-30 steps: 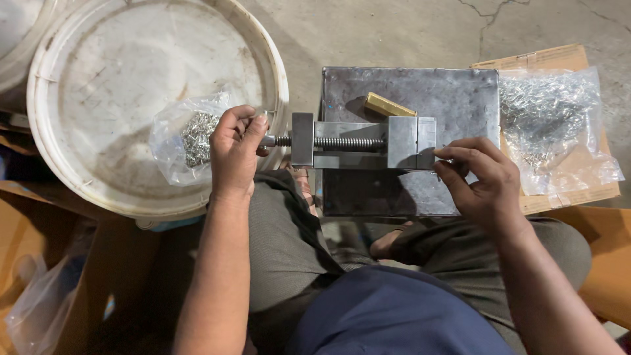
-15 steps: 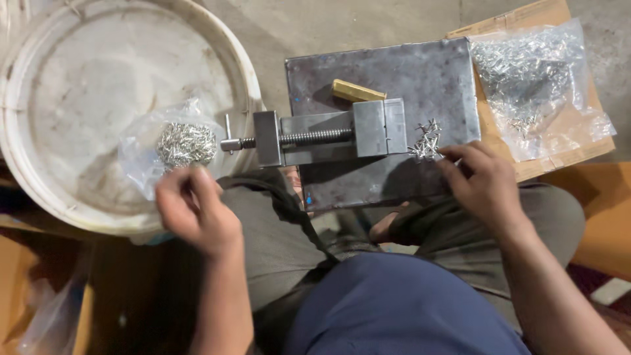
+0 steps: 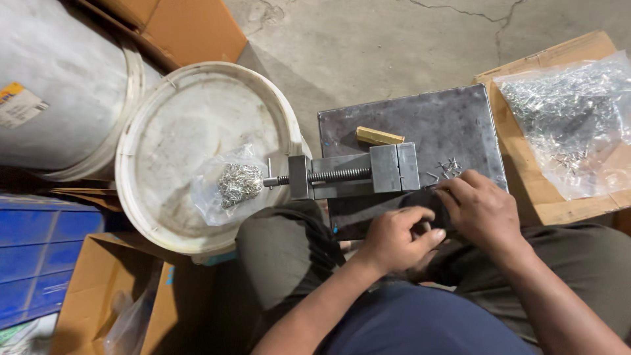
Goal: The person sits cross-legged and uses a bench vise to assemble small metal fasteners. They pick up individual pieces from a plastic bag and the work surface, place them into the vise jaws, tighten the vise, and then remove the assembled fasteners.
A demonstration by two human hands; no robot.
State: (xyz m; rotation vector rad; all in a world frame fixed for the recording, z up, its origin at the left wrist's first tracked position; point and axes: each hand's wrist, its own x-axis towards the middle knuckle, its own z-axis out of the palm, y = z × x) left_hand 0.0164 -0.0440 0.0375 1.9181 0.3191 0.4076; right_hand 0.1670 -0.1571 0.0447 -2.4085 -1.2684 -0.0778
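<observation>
Vise: sits on the steel plate, at 12 o'clock from our hands, now untouched.
Left hand: left the screw handle, now pinching a dark small part.
Right hand: curled; grip unclear, pins at 11 o'clock.

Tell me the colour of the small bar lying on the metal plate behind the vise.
The small bar is yellow-gold, brass-like, seen best in the head view.

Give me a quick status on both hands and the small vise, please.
Left hand and right hand together at plate's near edge, grip unclear. Small vise untouched on metal plate. Loose pins beside right hand.
</observation>
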